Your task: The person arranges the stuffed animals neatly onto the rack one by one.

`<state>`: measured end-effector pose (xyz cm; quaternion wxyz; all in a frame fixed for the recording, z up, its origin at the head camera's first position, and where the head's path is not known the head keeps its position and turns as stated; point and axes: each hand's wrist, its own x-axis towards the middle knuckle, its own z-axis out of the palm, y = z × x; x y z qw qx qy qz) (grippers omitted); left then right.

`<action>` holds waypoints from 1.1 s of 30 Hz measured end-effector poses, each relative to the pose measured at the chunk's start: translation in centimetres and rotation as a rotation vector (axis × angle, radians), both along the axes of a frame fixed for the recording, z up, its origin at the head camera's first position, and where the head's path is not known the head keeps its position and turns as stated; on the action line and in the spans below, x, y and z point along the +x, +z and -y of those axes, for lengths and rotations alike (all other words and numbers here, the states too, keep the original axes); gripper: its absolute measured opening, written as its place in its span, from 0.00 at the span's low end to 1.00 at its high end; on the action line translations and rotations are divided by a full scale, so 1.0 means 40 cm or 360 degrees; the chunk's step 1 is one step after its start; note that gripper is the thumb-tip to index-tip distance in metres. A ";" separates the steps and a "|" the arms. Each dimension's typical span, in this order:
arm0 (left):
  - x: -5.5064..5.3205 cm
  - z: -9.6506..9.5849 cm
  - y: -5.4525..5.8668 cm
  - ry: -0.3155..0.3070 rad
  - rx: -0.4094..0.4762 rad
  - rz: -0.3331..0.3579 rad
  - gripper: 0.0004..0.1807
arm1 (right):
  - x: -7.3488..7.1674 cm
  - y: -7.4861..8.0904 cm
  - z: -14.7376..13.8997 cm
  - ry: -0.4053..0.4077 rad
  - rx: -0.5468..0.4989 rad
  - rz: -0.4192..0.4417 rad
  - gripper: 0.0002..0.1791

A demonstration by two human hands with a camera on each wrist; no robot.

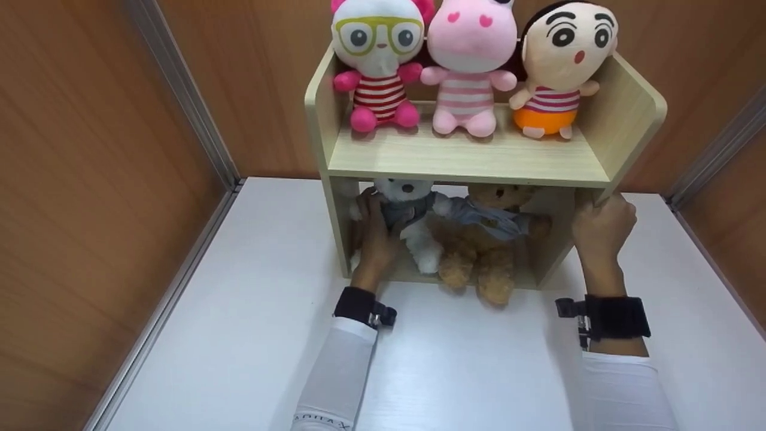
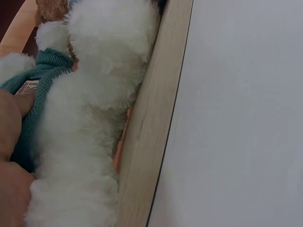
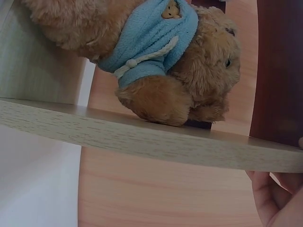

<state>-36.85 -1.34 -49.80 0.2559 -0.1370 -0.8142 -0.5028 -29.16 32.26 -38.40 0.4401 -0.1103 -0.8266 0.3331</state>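
My left hand (image 1: 377,236) holds a white teddy bear (image 1: 423,245) by its body, inside the lower compartment of a small wooden shelf (image 1: 467,158). In the left wrist view the thumb lies on the bear's knitted teal top (image 2: 45,78), and its white fur is beside the shelf's side edge. A brown teddy bear (image 1: 476,254) in a light blue top sits to the right of the white one, its legs over the front edge. My right hand (image 1: 604,227) grips the shelf's right side panel (image 3: 142,142) just below the upper board.
On the upper board sit a panda plush (image 1: 380,90) with yellow glasses, a pink striped plush (image 1: 467,90) and a boy plush (image 1: 550,90) in orange shorts. The shelf stands on a white table (image 1: 467,359). Wood-look walls (image 1: 108,179) enclose the left, back and right.
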 end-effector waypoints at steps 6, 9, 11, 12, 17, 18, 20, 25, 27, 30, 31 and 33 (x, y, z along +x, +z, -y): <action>0.001 0.001 -0.004 0.0137 -0.0143 -0.0014 0.33 | 0.002 0.007 0.003 0.0017 0.0005 0.0012 0.13; 0.003 0.000 -0.007 0.0221 -0.0212 0.0013 0.31 | 0.000 0.006 0.002 0.0014 0.0008 0.0016 0.13; 0.005 -0.001 -0.009 0.0270 -0.0254 0.0037 0.31 | -0.001 0.004 0.000 0.0004 0.0012 0.0020 0.13; 0.006 -0.001 -0.009 0.0290 -0.0271 0.0050 0.32 | -0.002 0.002 -0.001 0.0000 0.0011 0.0020 0.14; 0.012 -0.001 -0.008 0.0352 -0.0329 0.0077 0.36 | -0.012 -0.007 -0.006 -0.0019 0.0001 0.0040 0.13; 0.014 0.000 -0.006 0.0355 -0.0329 0.0081 0.37 | -0.013 -0.008 -0.006 -0.0020 -0.0001 0.0043 0.13; 0.020 0.001 0.000 0.0367 -0.0343 0.0098 0.39 | -0.015 -0.008 -0.006 -0.0023 -0.0003 0.0050 0.12; 0.037 0.002 0.022 0.0450 -0.0443 0.0160 0.39 | -0.017 -0.005 -0.005 -0.0025 -0.0009 0.0073 0.11; 0.043 0.002 0.031 0.0489 -0.0481 0.0169 0.37 | -0.018 -0.004 -0.006 -0.0023 -0.0008 0.0072 0.12; 0.049 0.003 0.042 0.0533 -0.0524 0.0167 0.35 | -0.020 -0.006 -0.008 -0.0019 -0.0006 0.0052 0.13; 0.050 0.004 0.043 0.0544 -0.0537 0.0165 0.34 | -0.020 -0.006 -0.009 -0.0019 -0.0002 0.0046 0.14; 0.053 0.004 0.045 0.0560 -0.0557 0.0164 0.34 | -0.018 -0.007 -0.009 -0.0012 0.0007 0.0031 0.14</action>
